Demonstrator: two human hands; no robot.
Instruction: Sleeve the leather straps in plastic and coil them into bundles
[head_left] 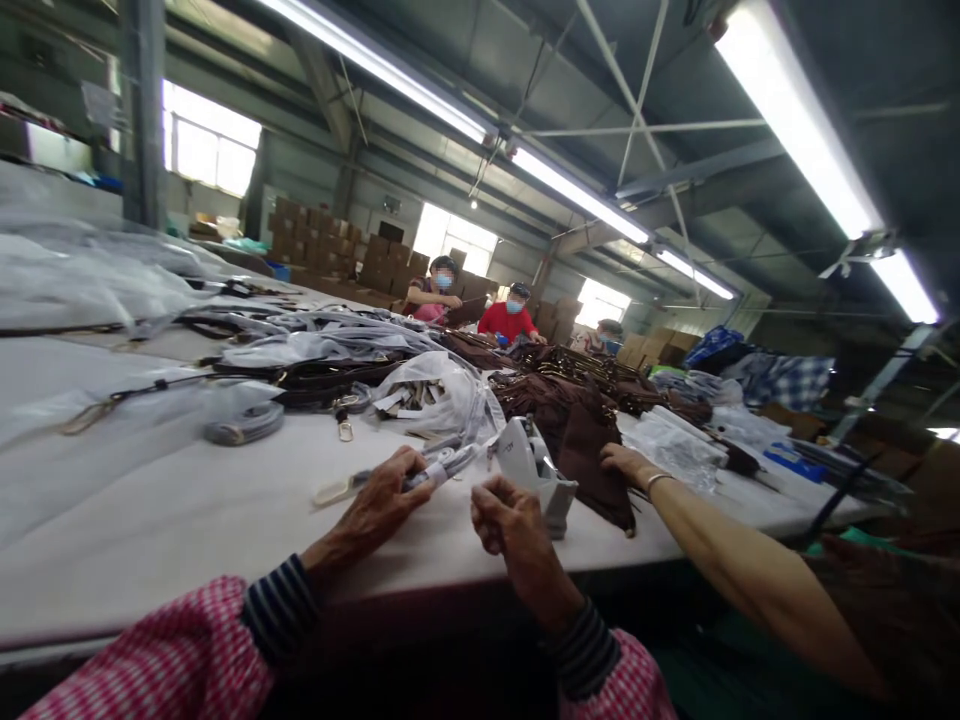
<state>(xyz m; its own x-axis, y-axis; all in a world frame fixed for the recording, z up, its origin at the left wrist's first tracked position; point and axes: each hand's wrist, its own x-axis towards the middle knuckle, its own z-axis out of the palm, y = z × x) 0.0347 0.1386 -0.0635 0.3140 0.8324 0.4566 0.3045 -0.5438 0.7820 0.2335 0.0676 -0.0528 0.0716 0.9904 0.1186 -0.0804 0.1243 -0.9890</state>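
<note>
My left hand (pixel 386 500) rests low over the white table, fingers closed around a folded grey strap (pixel 446 464). A pale metal-looking clip (pixel 336 492) sticks out on its left side. My right hand (pixel 516 522) is held just to the right, thumb and fingertips pinched together; whatever may be between them is too small to tell. Close behind it stands a light grey device (pixel 525 455) that looks like a tape dispenser. Beyond my hands lies an opened clear plastic bag (pixel 431 392) with small pale pieces inside.
A co-worker's hand (pixel 626 465) reaches in from the right onto dark brown fabric pieces (pixel 570 420). Grey and dark straps (pixel 322 375) heap across the table (pixel 187 540). A coiled grey strap (pixel 244 424) lies left. Other people sit across, before stacked cartons (pixel 311 240).
</note>
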